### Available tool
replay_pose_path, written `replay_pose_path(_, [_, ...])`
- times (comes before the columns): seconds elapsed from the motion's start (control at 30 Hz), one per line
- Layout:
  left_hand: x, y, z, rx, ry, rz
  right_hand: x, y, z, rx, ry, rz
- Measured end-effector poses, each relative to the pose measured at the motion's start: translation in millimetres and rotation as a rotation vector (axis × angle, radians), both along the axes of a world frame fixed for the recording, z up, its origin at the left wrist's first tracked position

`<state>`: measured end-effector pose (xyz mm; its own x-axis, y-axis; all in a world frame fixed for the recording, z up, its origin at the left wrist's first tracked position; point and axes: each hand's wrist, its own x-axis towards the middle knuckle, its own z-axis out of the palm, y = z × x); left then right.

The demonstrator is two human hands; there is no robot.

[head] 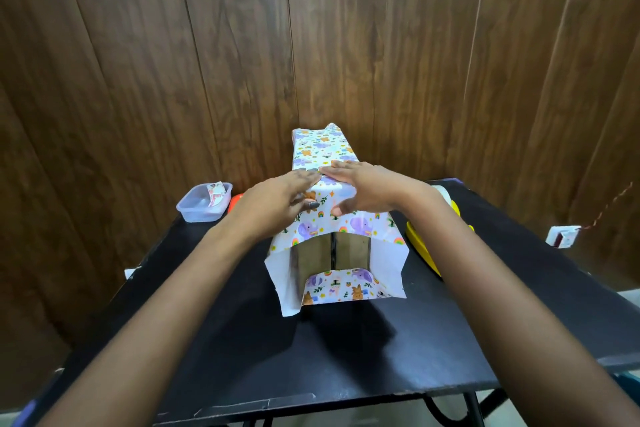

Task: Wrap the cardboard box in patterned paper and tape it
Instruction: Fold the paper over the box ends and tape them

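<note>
Head view — both flat hands, left hand (277, 199) and right hand (363, 189), press the box (332, 250) top.

An orange thing (236, 199) just left of the left hand (277, 199) is almost wholly hidden behind it. Beyond the right hand (367, 189), a pale round object (443, 193) shows only a sliver above the wrist, and the forearm partly covers a yellow item (420, 246). The cardboard box (349, 250) shows only its near end below the hands; patterned paper (320, 149) hides the rest. The picture's right edge cuts off the tabletop (242, 340).
</note>
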<state>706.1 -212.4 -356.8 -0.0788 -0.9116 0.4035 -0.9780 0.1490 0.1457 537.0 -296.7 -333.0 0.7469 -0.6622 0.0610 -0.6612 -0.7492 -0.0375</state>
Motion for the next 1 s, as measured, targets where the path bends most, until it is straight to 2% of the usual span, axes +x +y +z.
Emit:
replay_pose_path(0.13, [1, -2, 7, 0.044, -0.036, 0.012, -4, 2, -2, -0.021, -0.007, 0.047])
replay_pose_path(0.27, [-4, 1, 14, 0.083, -0.135, 0.019, -6, -5, 23, 0.274, -0.112, 0.038])
replay_pose_path(0.33, [-5, 3, 12, 0.088, -0.136, 0.031, 6, -15, 30, 0.342, -0.14, -0.004])
replay_pose_path(0.5, [-6, 3, 7, 0.066, -0.086, 0.027, 30, -31, 24, 0.258, -0.032, -0.043])
replay_pose_path(0.8, [-5, -2, -2, -0.045, -0.013, 0.052, -3, -2, 11, 0.311, -0.209, 0.019])
replay_pose_path(0.93, [-8, 0, 1, -0.054, -0.097, 0.087, -21, -4, 11, 0.156, -0.063, -0.003])
replay_pose_path(1.0, [-10, 2, 2, -0.05, -0.177, 0.113, -20, -3, 5, 0.087, -0.067, -0.002])
